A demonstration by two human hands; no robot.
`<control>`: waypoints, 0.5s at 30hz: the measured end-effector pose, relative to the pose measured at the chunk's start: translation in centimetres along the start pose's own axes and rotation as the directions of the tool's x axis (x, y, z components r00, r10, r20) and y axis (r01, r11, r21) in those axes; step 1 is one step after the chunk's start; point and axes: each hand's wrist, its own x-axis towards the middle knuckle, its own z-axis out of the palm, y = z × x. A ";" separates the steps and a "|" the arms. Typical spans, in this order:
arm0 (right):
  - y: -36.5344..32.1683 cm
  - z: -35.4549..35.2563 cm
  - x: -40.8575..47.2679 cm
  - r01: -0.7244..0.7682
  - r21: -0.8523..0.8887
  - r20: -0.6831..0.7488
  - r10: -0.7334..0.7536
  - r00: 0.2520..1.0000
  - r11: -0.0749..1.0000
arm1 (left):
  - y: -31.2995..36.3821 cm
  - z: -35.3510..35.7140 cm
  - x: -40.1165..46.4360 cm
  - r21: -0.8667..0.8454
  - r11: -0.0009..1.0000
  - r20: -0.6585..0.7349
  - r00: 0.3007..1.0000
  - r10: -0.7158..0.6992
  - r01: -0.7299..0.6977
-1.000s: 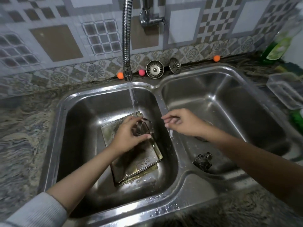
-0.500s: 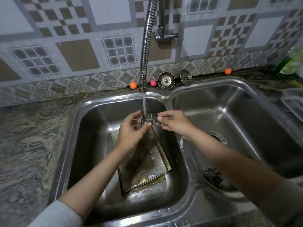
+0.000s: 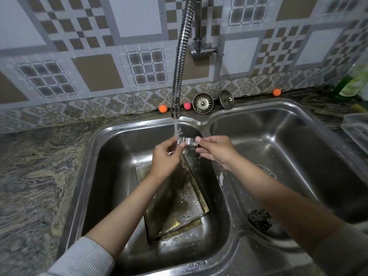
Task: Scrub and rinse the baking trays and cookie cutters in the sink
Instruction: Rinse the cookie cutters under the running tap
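From the head view, the left hand [image 3: 166, 159] and right hand [image 3: 216, 149] are both pinching a cookie cutter [image 3: 188, 141] under the tap [image 3: 175, 110] over the left basin's back edge, its long axis running hand to hand, trays [image 3: 175, 204] lying below.

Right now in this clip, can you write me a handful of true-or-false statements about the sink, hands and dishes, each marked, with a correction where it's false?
1. Both hands, left and right, hold one cookie cutter under running water. True.
2. The baking trays lie in the right basin. False: they lie in the left basin.
3. Another cookie cutter lies in the right basin. True.
4. The tap is turned off. False: water streams from it.
5. Two sink strainers stand behind the sink against the wall. True.
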 end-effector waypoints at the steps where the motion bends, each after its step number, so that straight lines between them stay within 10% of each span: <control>1: 0.0 0.1 0.1 -0.004 -0.003 -0.006 0.004 1.000 1.000 | 0.0 0.0 0.0 0.003 1.000 0.005 1.000 -0.001 0.001; 15: -0.4 3.3 0.6 -0.041 -0.008 0.037 0.041 0.998 0.999 | -0.4 -2.2 0.2 0.066 0.994 -0.162 0.984 -0.074 0.085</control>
